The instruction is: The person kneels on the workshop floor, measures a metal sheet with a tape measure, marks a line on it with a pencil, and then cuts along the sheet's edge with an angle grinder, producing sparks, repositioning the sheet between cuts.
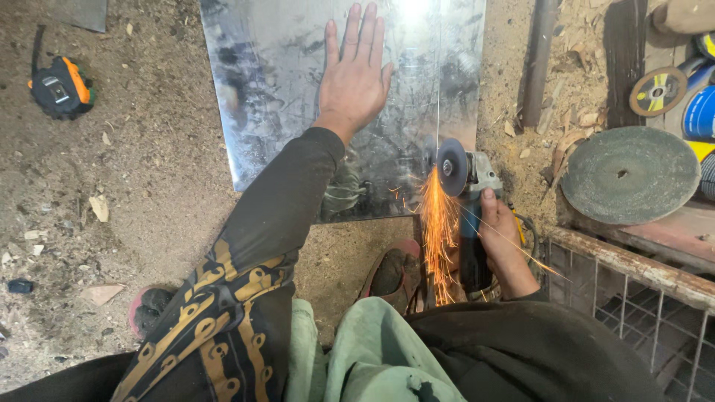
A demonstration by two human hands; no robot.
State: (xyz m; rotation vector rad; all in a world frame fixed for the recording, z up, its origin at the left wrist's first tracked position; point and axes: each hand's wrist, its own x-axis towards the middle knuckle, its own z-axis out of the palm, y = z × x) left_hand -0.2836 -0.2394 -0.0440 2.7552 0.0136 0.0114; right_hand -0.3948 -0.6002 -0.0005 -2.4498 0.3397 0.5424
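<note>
Two hands, two very different jobs here. Our left hand (356, 71) is spread flat, fingers straight and slightly fanned, palm pressed down on the metal sheet (283, 89) and gripping nothing. Our right hand (500, 237) is wrapped tight around the body of the angle grinder (469, 190), fingers curled all the way round, thumb lying up along the housing.

The sheet lies flat on the dirt ground (149, 171) right in front of us. It's shiny and smudgy, with dark blotches and a hard glare near the far edge, and a thin straight line runs down it toward the grinder. The grinder's disc (452, 167) stands on edge at the sheet's near right part, right on that line, and a stream of orange sparks (438, 223) shoots back toward us, past our worn shoe (395, 272), which sits at the sheet's near edge.

Off to the left, well apart from the sheet, there's a black and orange tape measure (61, 88) in the dust. On the right we've got a big round grey disc (630, 175) resting on a wooden board, a smaller cutting disc (658, 91) beyond it, and a rusty wire grid (640, 298) near our right arm.
</note>
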